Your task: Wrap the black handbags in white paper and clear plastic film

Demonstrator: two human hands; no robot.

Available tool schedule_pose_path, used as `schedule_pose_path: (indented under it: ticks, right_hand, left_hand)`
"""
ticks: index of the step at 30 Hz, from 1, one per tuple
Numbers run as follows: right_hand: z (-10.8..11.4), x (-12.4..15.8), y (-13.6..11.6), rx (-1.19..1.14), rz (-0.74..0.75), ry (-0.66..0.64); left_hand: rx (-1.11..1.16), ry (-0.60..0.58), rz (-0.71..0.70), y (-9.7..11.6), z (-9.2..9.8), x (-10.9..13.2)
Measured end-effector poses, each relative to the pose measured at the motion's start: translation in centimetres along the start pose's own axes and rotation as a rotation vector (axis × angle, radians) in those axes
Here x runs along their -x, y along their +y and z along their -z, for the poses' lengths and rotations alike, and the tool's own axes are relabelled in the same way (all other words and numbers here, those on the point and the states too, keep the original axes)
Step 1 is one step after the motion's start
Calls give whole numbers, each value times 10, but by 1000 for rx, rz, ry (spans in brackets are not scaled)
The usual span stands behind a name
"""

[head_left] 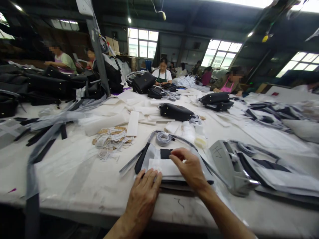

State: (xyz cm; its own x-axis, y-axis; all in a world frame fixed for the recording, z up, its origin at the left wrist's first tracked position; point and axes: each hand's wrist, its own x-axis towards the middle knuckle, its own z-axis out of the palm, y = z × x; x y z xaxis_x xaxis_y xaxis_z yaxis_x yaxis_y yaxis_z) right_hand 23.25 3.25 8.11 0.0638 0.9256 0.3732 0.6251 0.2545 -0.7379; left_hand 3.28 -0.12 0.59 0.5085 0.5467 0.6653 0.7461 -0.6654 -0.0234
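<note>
A black bag [165, 153], partly covered by white wrapping [165, 167], lies on the table [64, 189].

own hands [145, 192] [191, 167]: 2 | handled bag [141, 160]: 1 | tape dispenser [223, 166]: 1

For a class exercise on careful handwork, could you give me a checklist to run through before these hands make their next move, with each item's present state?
1. Left hand resting at the near left of the black bag: ok.
2. Bag lying on the worktop: ok.
3. White sheet lying over part of the bag: ok.
4. Right hand gripping something between thumb and finger: cannot tell.
5. Coiled strap apart from both hands: ok.
6. Worktop free of clutter: not ok; a pile of tags lies beyond the bag's left side.
</note>
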Motion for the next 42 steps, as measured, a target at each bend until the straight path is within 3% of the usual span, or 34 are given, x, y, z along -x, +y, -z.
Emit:
schedule_pose_path:
  ticks: [4, 7, 10, 16, 20, 24, 29, 33, 38, 42]
  right_hand:
    - [117, 22, 37, 101, -277, 311]
    - [200, 43, 77, 212, -564, 373]
    - [234, 57, 107, 206, -709, 325]
    - [206, 54, 130, 26, -789, 206]
    - [196, 44, 128, -26, -751, 243]
    - [201, 42, 116, -79, -728, 336]
    - [208, 69, 105, -108, -740, 449]
    - [189, 106, 115, -102, -841, 440]
    - [175, 136, 118, -13, -906, 288]
    - [166, 96, 78, 85, -611, -83]
  left_hand:
    - [-11, 7, -26, -5, -1, 2]
    - [-26, 31, -65, -10, -8, 4]
    - [-67, 63, -124, -17, -13, 5]
    - [-72, 70, -184, -24, -10, 3]
    - [-64, 85, -172, -23, -9, 3]
    - [-98, 65, -193, -25, -11, 6]
    - [-75, 49, -196, -29, -15, 9]
    - [-69, 34, -173, -25, -13, 8]
    - [25, 19, -6, -9, -3, 4]
    - [64, -28, 62, -1, 1, 2]
